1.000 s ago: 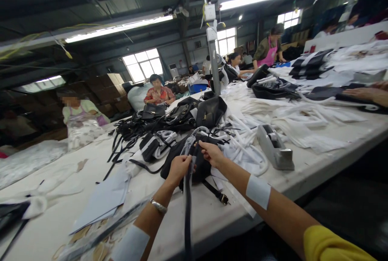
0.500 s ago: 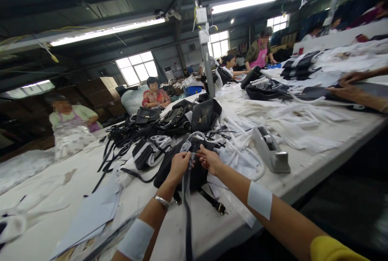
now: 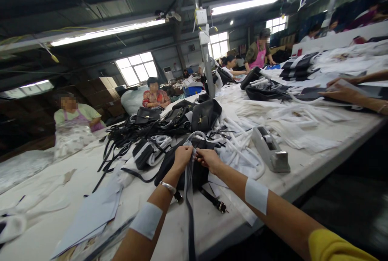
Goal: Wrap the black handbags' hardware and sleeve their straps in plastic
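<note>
A black strap (image 3: 190,220) inside a clear plastic sleeve (image 3: 189,176) hangs from between my hands and runs down over the table edge. My left hand (image 3: 182,158) is closed around its upper part. Beside it, my right hand (image 3: 209,161) pinches the crumpled plastic, its fingertips almost meeting the left ones. Under both hands lies a black handbag (image 3: 166,169) with a white-wrapped handle arching above. A black buckled strap (image 3: 214,201) sticks out toward me. What exactly is between the right fingertips is too small to make out.
A grey tape dispenser (image 3: 271,152) stands to the right. Black bags (image 3: 206,114) and straps are heaped behind, white wrapped handles (image 3: 239,148) alongside. White sheets (image 3: 91,216) lie at left. A co-worker's hands (image 3: 345,91) handle black material at far right. A post (image 3: 208,71) rises beyond the heap.
My left hand has moved slightly up and right along the strap. My right fingers, spread before, have closed on the plastic. The co-worker's hands at right now lift a pale strip.
</note>
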`<action>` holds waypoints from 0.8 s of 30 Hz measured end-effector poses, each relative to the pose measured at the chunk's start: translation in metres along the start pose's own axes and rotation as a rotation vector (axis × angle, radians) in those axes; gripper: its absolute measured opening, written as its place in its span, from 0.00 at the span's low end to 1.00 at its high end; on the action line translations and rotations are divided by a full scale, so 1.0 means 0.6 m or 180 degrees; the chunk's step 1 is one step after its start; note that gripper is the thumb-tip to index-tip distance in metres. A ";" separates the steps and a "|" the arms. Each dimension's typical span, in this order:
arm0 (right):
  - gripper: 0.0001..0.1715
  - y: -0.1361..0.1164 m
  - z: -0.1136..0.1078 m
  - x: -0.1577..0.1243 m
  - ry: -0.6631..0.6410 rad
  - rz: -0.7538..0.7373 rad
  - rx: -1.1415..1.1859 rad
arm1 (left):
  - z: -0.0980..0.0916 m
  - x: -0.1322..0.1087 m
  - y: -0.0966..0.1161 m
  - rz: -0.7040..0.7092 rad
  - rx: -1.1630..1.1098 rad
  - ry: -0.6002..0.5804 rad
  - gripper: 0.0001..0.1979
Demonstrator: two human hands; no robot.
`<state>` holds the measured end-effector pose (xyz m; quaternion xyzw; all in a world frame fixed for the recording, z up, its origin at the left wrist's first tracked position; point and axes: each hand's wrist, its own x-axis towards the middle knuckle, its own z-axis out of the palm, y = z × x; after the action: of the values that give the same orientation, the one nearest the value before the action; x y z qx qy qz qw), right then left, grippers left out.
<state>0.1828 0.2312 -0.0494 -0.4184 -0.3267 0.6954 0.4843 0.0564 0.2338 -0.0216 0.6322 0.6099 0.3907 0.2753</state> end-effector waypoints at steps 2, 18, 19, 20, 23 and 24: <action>0.17 0.004 -0.004 -0.010 -0.0034 0.0067 -0.0070 | 0.003 0.008 0.001 0.0097 0.0049 0.0049 0.16; 0.07 0.005 -0.007 -0.025 -0.0355 -0.0077 0.0005 | -0.028 -0.308 -0.064 -0.1218 -0.2298 -0.1599 0.30; 0.07 0.002 -0.008 -0.024 -0.0283 -0.0118 0.0081 | -0.036 -0.347 -0.069 -0.1223 -0.2204 -0.1726 0.27; 0.07 0.000 -0.007 -0.026 -0.0229 -0.0169 0.0147 | -0.046 -0.382 -0.074 -0.1266 -0.2122 -0.1774 0.24; 0.07 0.008 -0.003 -0.055 -0.0324 -0.0283 0.0113 | -0.079 -0.451 -0.079 -0.1515 -0.2186 -0.1403 0.19; 0.09 0.017 -0.001 -0.075 -0.0439 -0.0315 -0.0008 | -0.091 -0.460 -0.079 -0.1558 -0.2339 -0.1127 0.19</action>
<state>0.1873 0.1852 -0.0463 -0.3535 -0.3805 0.6973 0.4940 -0.0016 -0.0406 -0.0749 0.3875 0.5061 0.3905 0.6643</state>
